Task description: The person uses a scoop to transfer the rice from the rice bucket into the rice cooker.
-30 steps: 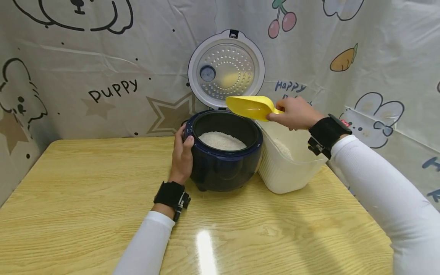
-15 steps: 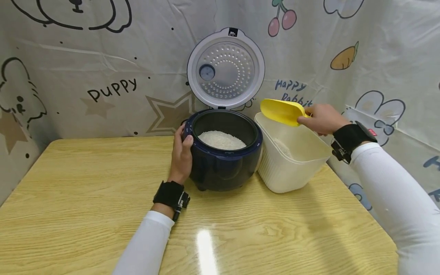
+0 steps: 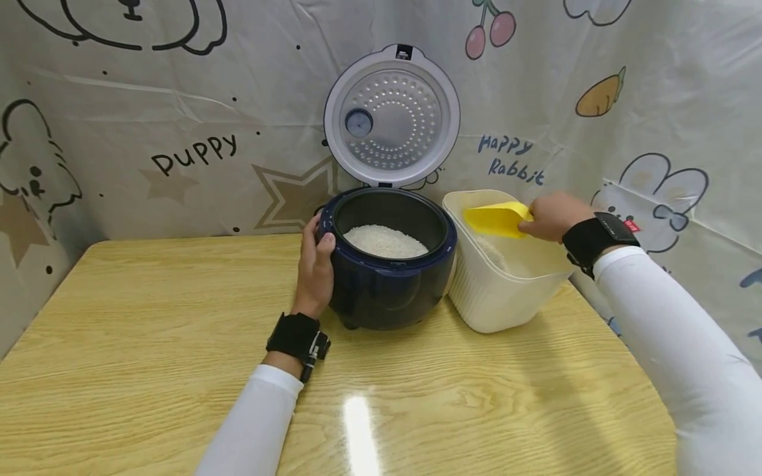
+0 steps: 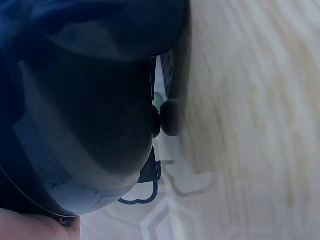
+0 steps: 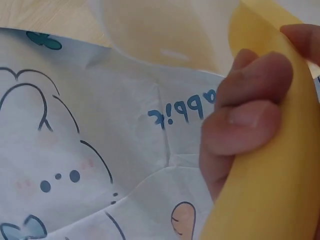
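Observation:
A dark blue rice cooker (image 3: 387, 297) stands with its lid (image 3: 393, 119) raised and white rice (image 3: 385, 242) in its pot. My left hand (image 3: 314, 271) grips the cooker's left side, thumb near the rim; the left wrist view shows a bit of that hand against the dark body. On the right, my right hand (image 3: 556, 217) holds a yellow scoop (image 3: 494, 219) by its handle. The scoop's bowl is just inside the mouth of a cream plastic bin (image 3: 494, 307) with rice (image 3: 491, 251) in it. Curled fingers (image 5: 250, 120) wrap the yellow handle in the right wrist view.
The bin stands right beside the cooker, near the right edge of the wood-grain table (image 3: 149, 344). Behind both hangs a pale curtain (image 3: 268, 86) with cartoon prints, close to the raised lid.
My right hand has carried the scoop rightward from over the cooker's rim, then down into the bin's mouth. The left hand stays on the cooker.

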A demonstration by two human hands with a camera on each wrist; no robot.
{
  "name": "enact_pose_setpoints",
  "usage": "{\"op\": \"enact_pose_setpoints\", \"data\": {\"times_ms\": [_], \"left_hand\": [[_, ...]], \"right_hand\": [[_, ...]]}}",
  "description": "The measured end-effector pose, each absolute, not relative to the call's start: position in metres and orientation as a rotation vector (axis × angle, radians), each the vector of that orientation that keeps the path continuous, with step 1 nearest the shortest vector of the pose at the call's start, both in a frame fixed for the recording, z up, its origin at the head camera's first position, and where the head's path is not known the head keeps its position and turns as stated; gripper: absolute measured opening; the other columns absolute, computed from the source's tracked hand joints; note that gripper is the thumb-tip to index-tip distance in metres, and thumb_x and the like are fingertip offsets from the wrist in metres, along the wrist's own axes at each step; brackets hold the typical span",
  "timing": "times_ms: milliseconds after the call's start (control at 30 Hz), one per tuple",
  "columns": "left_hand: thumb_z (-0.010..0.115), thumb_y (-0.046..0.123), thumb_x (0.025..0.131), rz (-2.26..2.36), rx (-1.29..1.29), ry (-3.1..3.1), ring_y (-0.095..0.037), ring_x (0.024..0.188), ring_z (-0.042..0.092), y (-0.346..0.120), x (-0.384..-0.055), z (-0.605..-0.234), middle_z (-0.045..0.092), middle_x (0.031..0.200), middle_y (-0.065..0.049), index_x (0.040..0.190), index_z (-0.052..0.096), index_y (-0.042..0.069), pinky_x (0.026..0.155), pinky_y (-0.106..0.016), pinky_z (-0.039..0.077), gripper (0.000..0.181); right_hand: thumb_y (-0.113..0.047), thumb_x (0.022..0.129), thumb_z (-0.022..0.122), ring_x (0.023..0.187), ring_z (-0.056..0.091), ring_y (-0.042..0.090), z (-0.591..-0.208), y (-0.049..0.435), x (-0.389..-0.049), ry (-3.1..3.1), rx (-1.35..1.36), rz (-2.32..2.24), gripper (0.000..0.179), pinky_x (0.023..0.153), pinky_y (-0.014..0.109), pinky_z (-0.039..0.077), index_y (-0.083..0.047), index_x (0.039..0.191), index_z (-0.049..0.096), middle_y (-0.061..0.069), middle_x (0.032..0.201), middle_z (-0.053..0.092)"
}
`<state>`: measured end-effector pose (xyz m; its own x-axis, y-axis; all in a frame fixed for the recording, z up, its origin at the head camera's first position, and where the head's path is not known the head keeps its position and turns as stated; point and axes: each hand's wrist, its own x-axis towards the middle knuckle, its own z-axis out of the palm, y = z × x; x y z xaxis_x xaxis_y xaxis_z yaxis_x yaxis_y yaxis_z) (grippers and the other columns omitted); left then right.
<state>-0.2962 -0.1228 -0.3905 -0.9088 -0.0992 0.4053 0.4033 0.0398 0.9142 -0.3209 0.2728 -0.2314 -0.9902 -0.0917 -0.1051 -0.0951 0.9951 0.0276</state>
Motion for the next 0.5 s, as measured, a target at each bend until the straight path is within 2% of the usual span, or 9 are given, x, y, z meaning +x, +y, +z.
{"op": "enact_pose_setpoints", "data": {"times_ms": [167,300,500], "left_hand": [[0.042,0.053,0.094,-1.943,-0.319,-1.955,-0.026,0.142,0.042,-0.122,-0.297,-0.391,0.038,0.162,-0.011,0.16,0.03,0.02,0.124,-0.049,0.031,0.075],[0.042,0.055,0.093,-1.936,-0.306,-1.966,-0.026,0.141,0.042,-0.123,-0.297,-0.39,0.039,0.162,-0.011,0.16,0.031,0.022,0.124,-0.049,0.031,0.076],[0.043,0.055,0.092,-1.954,-0.311,-1.958,-0.027,0.141,0.043,-0.123,-0.296,-0.39,0.04,0.161,-0.011,0.16,0.031,0.022,0.124,-0.05,0.031,0.076]], "right_hand": [[-0.036,0.098,0.065,0.07,0.06,0.029,-0.232,0.262,-0.319,3.025,-0.124,0.14,0.037,0.064,0.033,0.049,0.001,0.103,0.069,0.014,0.081,0.067],[-0.031,0.095,0.068,0.068,0.057,0.027,-0.235,0.252,-0.32,3.01,-0.169,0.26,0.031,0.063,0.034,0.044,0.0,0.096,0.068,0.011,0.075,0.062],[-0.024,0.094,0.07,0.075,0.054,0.028,-0.24,0.234,-0.321,2.956,-0.21,0.313,0.024,0.068,0.037,0.041,-0.001,0.094,0.065,0.01,0.078,0.057]]}}
